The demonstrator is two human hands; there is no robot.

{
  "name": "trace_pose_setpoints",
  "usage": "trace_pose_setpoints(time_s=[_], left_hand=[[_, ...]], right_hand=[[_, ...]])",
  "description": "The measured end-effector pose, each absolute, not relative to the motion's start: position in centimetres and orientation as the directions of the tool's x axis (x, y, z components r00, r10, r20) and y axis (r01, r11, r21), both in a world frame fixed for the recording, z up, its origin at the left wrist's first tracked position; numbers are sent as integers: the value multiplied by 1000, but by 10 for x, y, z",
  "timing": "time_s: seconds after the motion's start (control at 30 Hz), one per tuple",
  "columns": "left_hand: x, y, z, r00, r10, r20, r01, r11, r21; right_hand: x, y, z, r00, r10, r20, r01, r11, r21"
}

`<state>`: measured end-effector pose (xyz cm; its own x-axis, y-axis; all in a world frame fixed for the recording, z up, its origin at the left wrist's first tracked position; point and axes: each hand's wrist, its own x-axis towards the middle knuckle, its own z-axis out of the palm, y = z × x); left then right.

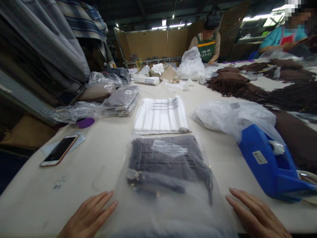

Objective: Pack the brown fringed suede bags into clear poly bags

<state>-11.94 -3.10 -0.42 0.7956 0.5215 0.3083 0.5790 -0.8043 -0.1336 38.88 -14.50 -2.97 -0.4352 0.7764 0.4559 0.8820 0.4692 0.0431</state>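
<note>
A frosted plastic bag (170,205) lies flat before me, with a folded dark grey fringed textile (168,158) inside and a pale label showing through. At its left edge, my left hand (90,215) rests with fingers stretched out and holds nothing. My right hand (255,211) is beside the bag's right edge, fingers extended, also holding nothing. Just beyond the bag sits a stack of white printed plastic bags (160,115).
A blue tape dispenser (264,165) stands at right, near a white plastic bag (232,114). A phone (60,150) and bagged grey textiles (121,99) lie left. Brown fringed textiles (230,81) cover the far right. Two people are across the table.
</note>
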Motion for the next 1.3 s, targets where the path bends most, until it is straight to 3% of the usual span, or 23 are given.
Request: trace_pose_setpoints(time_s=[0.17, 0.33, 0.4, 0.47, 0.57, 0.67, 0.73, 0.8, 0.9, 1.0, 1.07, 1.17, 1.3], left_hand=[[-92, 8, 8, 927, 291, 236, 340, -918, -204], [-80, 9, 2, 943, 258, 212, 279, -957, -78], [-83, 7, -6, 925, 301, 231, 309, -951, 2], [-89, 9, -13, 884, 386, 263, 357, -921, 153], [-93, 17, -14, 797, 584, 153, 451, -744, 492], [-80, 25, -4, 569, 814, -119, 659, -364, 659], [-67, 27, -2, 328, 931, -159, 763, -162, 625], [-59, 27, -9, 222, 975, -16, 830, -180, 529], [-61, 27, -32, 340, 900, 272, 870, -411, 273], [-68, 26, -48, 455, 808, 374, 862, -505, 43], [-66, 25, -49, 523, 764, 379, 849, -508, -147], [-54, 21, -42, 550, 769, 326, 820, -424, -385], [-37, 19, -35, 469, 837, 281, 847, -338, -410]], right_hand=[[386, -99, -13, -701, 620, 354, 698, 699, 157], [382, -86, -1, -796, 535, 283, 576, 813, 85], [376, -80, 5, -829, 502, 245, 512, 859, -28], [366, -73, 10, -791, 572, 217, 514, 814, -269], [351, -68, 15, -538, 827, 165, 594, 511, -622], [344, -73, 10, -281, 959, 27, 655, 212, -725], [343, -80, -3, -115, 993, -15, 696, 70, -715], [342, -87, -20, 8, 995, 97, 764, 57, -643], [336, -92, -43, -4, 935, 354, 918, 144, -370], [324, -89, -50, -100, 880, 465, 991, 128, -30], [317, -85, -49, -110, 868, 484, 990, 53, 131], [310, -75, -47, 5, 865, 502, 985, -90, 146], [306, -65, -46, 156, 859, 487, 979, -199, 38]])
